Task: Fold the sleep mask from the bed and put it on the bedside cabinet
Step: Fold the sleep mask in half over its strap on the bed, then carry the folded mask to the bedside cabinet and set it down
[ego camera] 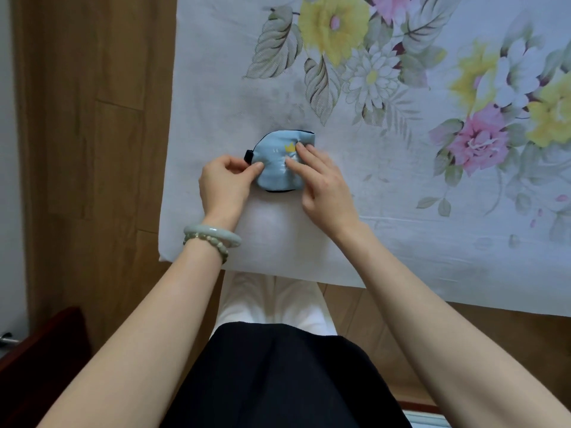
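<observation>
Lying folded on the floral bed sheet (432,211), pale blue sleep mask (279,159) between both hands, left hand (224,183) at nine o'clock pinching its edge, right hand (324,186) at four o'clock, fingers spread, pressing it flat.

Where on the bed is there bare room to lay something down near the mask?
Free: the plain white sheet between the sleep mask and the bed's near edge, and left of the left hand. Beyond the right hand is bare floral sheet. Crowded only at the mask, under both hands.
</observation>
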{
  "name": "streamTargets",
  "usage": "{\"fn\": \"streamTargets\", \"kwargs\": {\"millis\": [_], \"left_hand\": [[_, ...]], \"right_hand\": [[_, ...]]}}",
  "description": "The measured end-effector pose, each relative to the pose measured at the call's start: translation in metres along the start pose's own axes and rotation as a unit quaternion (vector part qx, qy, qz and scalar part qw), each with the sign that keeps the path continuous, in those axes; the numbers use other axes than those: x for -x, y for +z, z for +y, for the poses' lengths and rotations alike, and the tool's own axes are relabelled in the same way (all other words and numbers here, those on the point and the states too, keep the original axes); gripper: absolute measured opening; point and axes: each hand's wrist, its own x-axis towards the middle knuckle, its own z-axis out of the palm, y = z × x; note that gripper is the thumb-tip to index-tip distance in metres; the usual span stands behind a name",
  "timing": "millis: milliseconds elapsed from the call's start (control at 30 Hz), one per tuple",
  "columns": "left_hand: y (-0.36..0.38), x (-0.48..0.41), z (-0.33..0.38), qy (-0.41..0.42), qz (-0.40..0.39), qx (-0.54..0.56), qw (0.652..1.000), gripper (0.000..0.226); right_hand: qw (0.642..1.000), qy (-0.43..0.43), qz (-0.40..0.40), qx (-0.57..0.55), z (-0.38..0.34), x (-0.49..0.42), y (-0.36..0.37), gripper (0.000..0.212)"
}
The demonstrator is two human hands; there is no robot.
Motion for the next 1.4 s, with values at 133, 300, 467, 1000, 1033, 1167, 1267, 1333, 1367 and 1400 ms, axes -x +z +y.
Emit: {"fn": "streamTargets", "kwargs": {"millis": [133,300,467,1000,1033,1167,1267,1333,1367,1400], "left_hand": [[0.000,0.000,-0.001,-0.089,-0.059,0.103,0.989,0.015],[0.001,0.003,-0.003,-0.083,-0.109,0.145,0.980,0.005],[-0.010,0.017,0.010,-0.068,-0.154,0.219,0.961,0.007],[-0.138,0.198,0.176,0.037,-0.273,0.336,0.900,0.021],[-0.143,0.214,0.186,0.041,-0.278,0.339,0.898,0.025],[-0.158,0.272,0.222,0.064,-0.308,0.350,0.882,0.013],[-0.165,0.304,0.238,0.083,-0.347,0.359,0.863,0.005],[-0.168,0.321,0.243,0.093,-0.377,0.347,0.854,0.005],[-0.168,0.328,0.244,0.098,-0.392,0.334,0.852,0.005],[-0.168,0.335,0.245,0.104,-0.408,0.316,0.850,0.005]], "right_hand": [[0.948,0.187,0.125,-0.225,-0.006,0.002,-0.010,0.041],[0.865,0.362,0.049,-0.345,-0.010,-0.010,-0.007,0.030],[0.770,0.395,0.054,-0.498,-0.023,-0.013,-0.017,0.020],[0.763,0.249,0.157,-0.576,-0.161,0.078,-0.228,0.017],[0.763,0.243,0.168,-0.575,-0.170,0.087,-0.244,0.016],[0.737,0.234,0.227,-0.592,-0.203,0.127,-0.297,0.024],[0.713,0.218,0.268,-0.610,-0.220,0.159,-0.322,0.019],[0.697,0.207,0.301,-0.617,-0.228,0.181,-0.332,0.016],[0.690,0.206,0.318,-0.617,-0.232,0.192,-0.334,0.017],[0.682,0.207,0.338,-0.614,-0.235,0.203,-0.335,0.019]]}}
